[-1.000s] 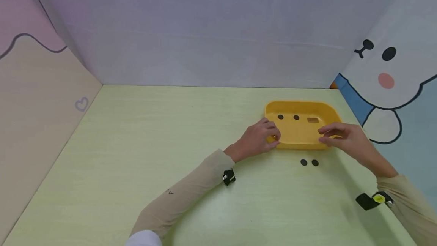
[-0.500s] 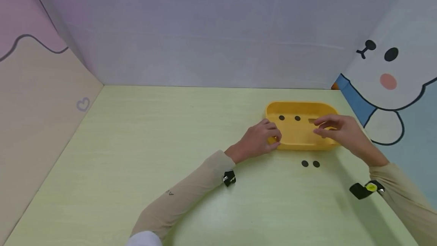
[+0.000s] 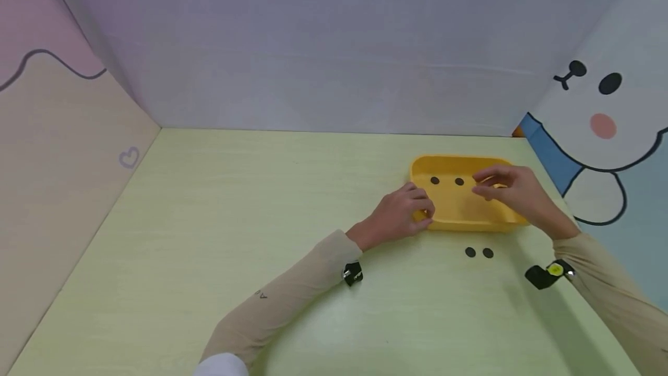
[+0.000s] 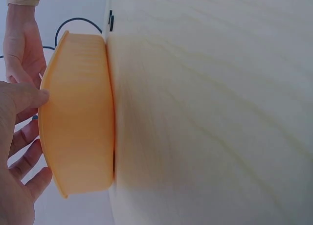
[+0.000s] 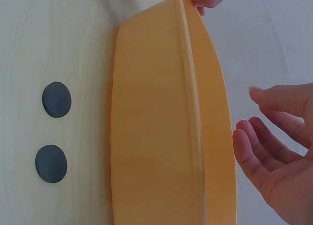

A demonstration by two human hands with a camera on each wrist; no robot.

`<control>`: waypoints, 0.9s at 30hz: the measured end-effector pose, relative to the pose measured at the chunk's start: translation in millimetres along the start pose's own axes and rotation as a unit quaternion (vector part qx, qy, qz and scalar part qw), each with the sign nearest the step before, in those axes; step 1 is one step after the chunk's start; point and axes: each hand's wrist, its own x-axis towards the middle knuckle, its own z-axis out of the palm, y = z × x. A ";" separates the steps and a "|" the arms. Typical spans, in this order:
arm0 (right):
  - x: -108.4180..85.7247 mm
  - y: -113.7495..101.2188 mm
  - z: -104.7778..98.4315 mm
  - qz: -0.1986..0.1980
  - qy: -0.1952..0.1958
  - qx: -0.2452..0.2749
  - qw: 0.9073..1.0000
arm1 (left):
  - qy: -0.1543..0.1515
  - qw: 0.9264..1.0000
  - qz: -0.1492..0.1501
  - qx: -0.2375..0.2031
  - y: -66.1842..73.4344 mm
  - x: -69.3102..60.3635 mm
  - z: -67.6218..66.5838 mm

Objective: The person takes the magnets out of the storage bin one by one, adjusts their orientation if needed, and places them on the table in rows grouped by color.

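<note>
My left hand grips the near-left rim of a yellow plastic tray. In the left wrist view its thumb lies on the rim, with the other fingers behind. Over the right part of the tray hovers my right hand. Its thumb and fingers are apart in the right wrist view, with nothing visible between them. Inside the tray lie two dark round discs, a left one and a right one. The right hand covers the spot beside them.
In front of the tray, two more dark discs, a left one and a right one, lie on the pale green table. A plain back wall and a right wall with a cartoon animal enclose the table.
My right hand has moved left and farther over the tray. A small brown rectangle seen in the tray earlier is now hidden behind it. The left hand stays at the rim.
</note>
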 end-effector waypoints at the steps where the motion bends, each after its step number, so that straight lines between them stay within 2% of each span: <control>1: 1.0 0.2 0.0 0.003 -0.001 -0.002 1.000 | 0.000 1.000 0.001 -0.001 0.6 0.0 0.0; 9: 9.8 -1.3 2.6 0.021 0.000 0.003 1.000 | 0.001 1.000 0.002 0.000 3.9 0.4 -0.9; 18: 23.7 0.7 4.2 0.011 -0.023 0.004 1.000 | 0.000 1.000 0.003 0.002 2.3 0.7 1.2; 27: 36.3 -4.4 11.4 0.038 -0.045 -0.032 0.998 | 0.004 1.000 0.001 -0.003 3.3 -1.4 1.7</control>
